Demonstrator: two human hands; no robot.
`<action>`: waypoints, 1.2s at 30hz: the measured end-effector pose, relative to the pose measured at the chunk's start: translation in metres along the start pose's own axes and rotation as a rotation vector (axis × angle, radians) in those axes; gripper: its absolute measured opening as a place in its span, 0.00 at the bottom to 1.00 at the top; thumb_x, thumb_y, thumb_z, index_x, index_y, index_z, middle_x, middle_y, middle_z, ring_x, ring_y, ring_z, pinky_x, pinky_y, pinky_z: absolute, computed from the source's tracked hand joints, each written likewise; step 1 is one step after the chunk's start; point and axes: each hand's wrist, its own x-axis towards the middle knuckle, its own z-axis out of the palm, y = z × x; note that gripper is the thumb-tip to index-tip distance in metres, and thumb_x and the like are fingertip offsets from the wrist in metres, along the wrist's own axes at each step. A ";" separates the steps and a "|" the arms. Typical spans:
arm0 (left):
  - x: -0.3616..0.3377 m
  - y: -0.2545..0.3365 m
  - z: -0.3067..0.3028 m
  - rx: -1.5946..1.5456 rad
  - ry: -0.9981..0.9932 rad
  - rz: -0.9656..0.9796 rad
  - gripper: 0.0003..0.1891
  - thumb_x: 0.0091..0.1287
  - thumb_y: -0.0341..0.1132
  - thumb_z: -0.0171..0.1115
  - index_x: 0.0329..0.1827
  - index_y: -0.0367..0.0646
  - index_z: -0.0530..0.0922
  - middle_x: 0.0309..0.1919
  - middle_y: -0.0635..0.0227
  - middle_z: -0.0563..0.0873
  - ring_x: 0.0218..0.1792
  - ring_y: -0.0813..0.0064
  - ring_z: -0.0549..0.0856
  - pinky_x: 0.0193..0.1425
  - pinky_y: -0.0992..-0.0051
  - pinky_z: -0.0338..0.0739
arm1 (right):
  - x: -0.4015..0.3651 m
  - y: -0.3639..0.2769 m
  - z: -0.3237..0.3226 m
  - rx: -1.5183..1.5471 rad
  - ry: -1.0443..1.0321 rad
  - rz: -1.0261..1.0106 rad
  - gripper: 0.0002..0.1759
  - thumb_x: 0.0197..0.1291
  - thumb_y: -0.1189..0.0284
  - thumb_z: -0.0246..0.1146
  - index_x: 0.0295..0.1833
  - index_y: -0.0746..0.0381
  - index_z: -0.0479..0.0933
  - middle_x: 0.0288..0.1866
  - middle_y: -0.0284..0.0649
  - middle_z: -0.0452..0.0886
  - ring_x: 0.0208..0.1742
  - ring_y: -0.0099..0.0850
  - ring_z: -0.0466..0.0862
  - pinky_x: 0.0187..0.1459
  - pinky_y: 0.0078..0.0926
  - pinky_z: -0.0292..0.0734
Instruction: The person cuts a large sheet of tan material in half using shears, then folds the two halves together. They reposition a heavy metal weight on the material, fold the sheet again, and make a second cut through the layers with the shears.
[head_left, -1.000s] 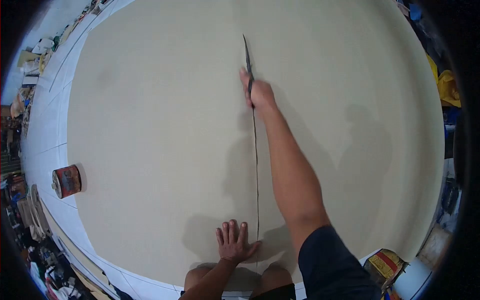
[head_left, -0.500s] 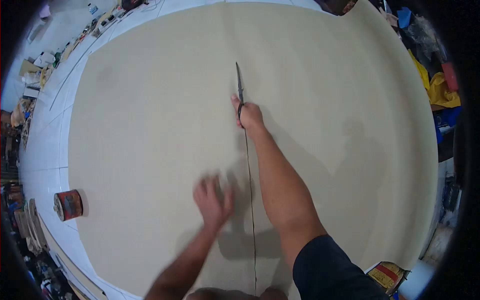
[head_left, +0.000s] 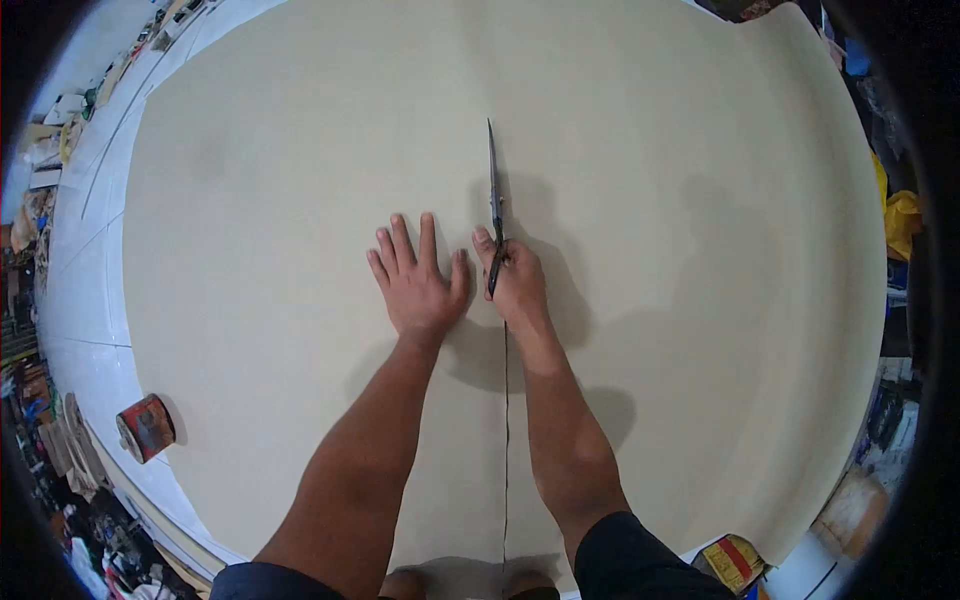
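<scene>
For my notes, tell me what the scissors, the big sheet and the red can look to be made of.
Scissors: likely steel blades, grey with a dull sheen; dark handles, metal or plastic unclear.
Sheet: matte beige, curling at the right edge; perhaps paper, fabric or vinyl.
Can: probably painted tin, its reddish side blotchy, the end greyish.

The lone camera's up at head height, over the near edge of that big beige sheet (head_left: 280, 160), looking forward and steeply down. It's close enough for the sheet to fill most of the wide, rounded view, with tiled floor (head_left: 80, 290) curving past the sheet's left side.
</scene>
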 end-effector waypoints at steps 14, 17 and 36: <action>0.003 0.002 -0.003 0.000 -0.134 -0.046 0.35 0.67 0.54 0.52 0.76 0.51 0.62 0.77 0.46 0.54 0.77 0.41 0.50 0.77 0.43 0.39 | 0.157 -0.081 0.025 -0.026 0.034 -0.055 0.37 0.58 0.39 0.63 0.20 0.65 0.71 0.18 0.41 0.72 0.21 0.35 0.75 0.27 0.35 0.71; 0.005 -0.002 -0.004 -0.004 -0.153 -0.052 0.35 0.67 0.55 0.52 0.76 0.50 0.63 0.77 0.45 0.54 0.77 0.41 0.49 0.77 0.43 0.39 | 0.156 -0.076 0.027 0.015 0.051 -0.077 0.34 0.57 0.41 0.66 0.17 0.59 0.67 0.15 0.30 0.68 0.15 0.24 0.69 0.18 0.26 0.68; 0.005 -0.006 0.000 -0.031 -0.194 -0.060 0.36 0.64 0.56 0.55 0.73 0.48 0.67 0.75 0.42 0.56 0.77 0.38 0.50 0.76 0.39 0.39 | 0.342 -0.197 0.050 -0.010 -0.003 -0.032 0.39 0.56 0.35 0.62 0.19 0.64 0.74 0.16 0.43 0.77 0.20 0.36 0.79 0.26 0.35 0.73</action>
